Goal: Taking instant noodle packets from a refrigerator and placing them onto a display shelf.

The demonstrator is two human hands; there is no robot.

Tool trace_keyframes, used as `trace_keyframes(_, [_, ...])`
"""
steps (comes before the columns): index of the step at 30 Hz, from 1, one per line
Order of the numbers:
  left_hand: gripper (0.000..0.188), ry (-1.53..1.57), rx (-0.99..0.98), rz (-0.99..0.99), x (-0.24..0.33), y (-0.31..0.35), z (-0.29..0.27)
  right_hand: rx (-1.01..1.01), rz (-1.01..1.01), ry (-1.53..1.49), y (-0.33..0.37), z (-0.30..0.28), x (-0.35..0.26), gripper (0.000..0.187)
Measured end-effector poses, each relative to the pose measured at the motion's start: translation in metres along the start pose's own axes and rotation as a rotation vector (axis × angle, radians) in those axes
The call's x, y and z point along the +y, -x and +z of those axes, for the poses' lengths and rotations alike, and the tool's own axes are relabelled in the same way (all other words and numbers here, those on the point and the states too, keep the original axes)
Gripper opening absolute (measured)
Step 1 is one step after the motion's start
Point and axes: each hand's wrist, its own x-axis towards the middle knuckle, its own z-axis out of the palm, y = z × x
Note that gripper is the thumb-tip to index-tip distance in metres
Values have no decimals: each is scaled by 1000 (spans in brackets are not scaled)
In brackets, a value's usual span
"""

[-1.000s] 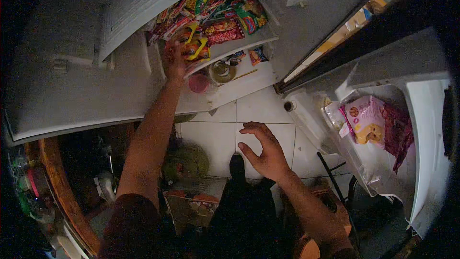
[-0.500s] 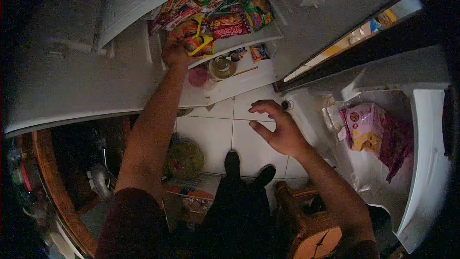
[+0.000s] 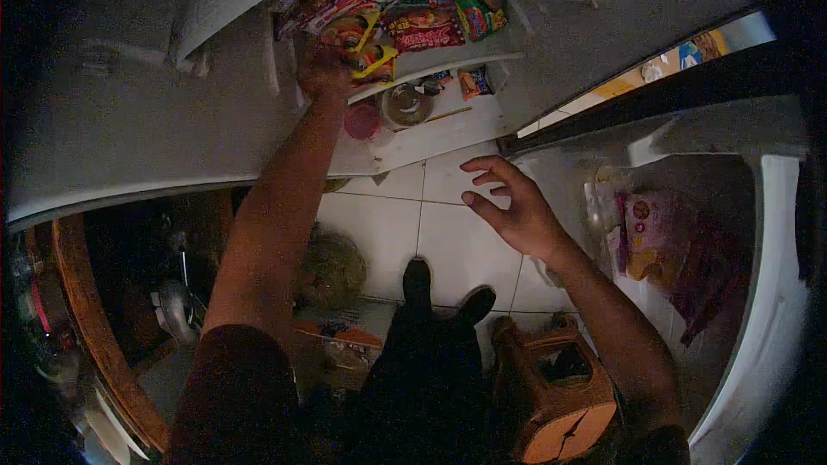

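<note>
Left hand [image 3: 323, 65] seemingly grips a yellow-red crinkly snack packet [image 3: 372, 50] from the crowded white door shelf [image 3: 435, 65], right hand [image 3: 515, 207] hovers spread empty; neighbouring packets could spill.

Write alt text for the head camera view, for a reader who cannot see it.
Seen from above, a person's left hand reaches into a pile of colourful plastic snack packets on a white fridge door shelf, touching a yellow packet. The right hand hovers open and empty over the white tiled floor, beside a brown plastic stool.
</note>
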Motion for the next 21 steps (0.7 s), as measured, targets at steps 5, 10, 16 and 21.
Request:
trace_keyframes(5, [22,520,58,-102,-24,36,20,49,-11,21,3,-7,8,39])
trace_keyframes(10, [21,-233,12,335,22,9,-43,50,-82,-99,-18,14,-5,35])
trace_keyframes(16, [31,-432,3,478,46,138,57,73,84,-196,-4,-8,15,31])
trace_keyframes(21, [27,-431,-9,163,85,221,91,232,370,-653,-18,-2,12,58])
